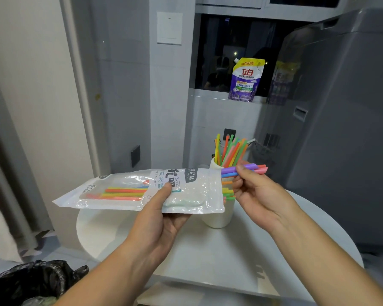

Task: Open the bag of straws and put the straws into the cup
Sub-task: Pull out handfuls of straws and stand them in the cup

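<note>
Nearest the lens, a black bin bag (35, 279) is seen low at the left, off the table, and two bare forearms reach forward over the near edge of a round white table (230, 250). The bag of straws (124, 188) is held level in the air above the table's far half, its opened mouth turned to the right. It is gripped about its middle by the left hand (161, 208), thumb on top and fingers curled beneath. A small bundle of straws (239, 169), purple, blue and pink, is pinched between thumb and fingertips of the right hand (257, 191) just outside the mouth, with their tails still inside the film. More straws are seen lying within the bag and poking from its mouth.

The white cup (219, 217) stands toward the far edge of the table, partly hidden behind the bag's mouth. A spray of coloured straws (230, 149) is already stood upright in it.

The opening step is judged done, and the transfer is judged well under way, with one batch being drawn out. For the next move, the pinched bundle would need to be pulled clear to the right, tipped upright and lowered into the cup among those already there. The bag should be kept steady so that the loose straws at its mouth are not spilled.

A purple detergent pouch (247, 80) stands on the sill beyond.
</note>
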